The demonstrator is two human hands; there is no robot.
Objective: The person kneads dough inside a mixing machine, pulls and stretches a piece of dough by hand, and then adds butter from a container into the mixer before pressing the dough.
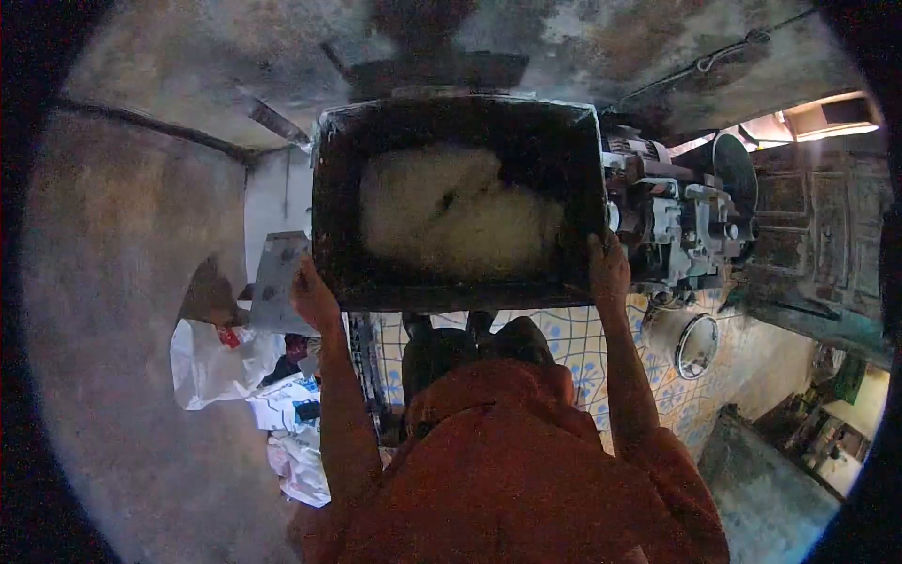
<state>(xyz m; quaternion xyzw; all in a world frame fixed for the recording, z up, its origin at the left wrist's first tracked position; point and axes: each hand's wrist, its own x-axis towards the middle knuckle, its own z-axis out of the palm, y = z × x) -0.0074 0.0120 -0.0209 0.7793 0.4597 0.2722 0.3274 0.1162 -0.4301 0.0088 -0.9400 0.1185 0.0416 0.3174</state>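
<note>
In front of me is a dark rectangular open-topped box (460,293) with a pale, worn rim. A mound of pale, grain-like or powdery material (460,226) lies in it, too dim to name. My left hand (314,299) is closed at the box's near left corner, beside a grey metal plate (278,273). At the near right corner my right hand (610,271) grips the side, fingers up along the edge. The undersides of the box and some fingertips are hidden.
To the right stands a machine (681,221) with a large wheel (735,179). Below it is a round pale container (695,346) on the patterned tile floor (583,348). White sacks (216,362) lie at left by the wall. A wooden cabinet (817,226) stands far right.
</note>
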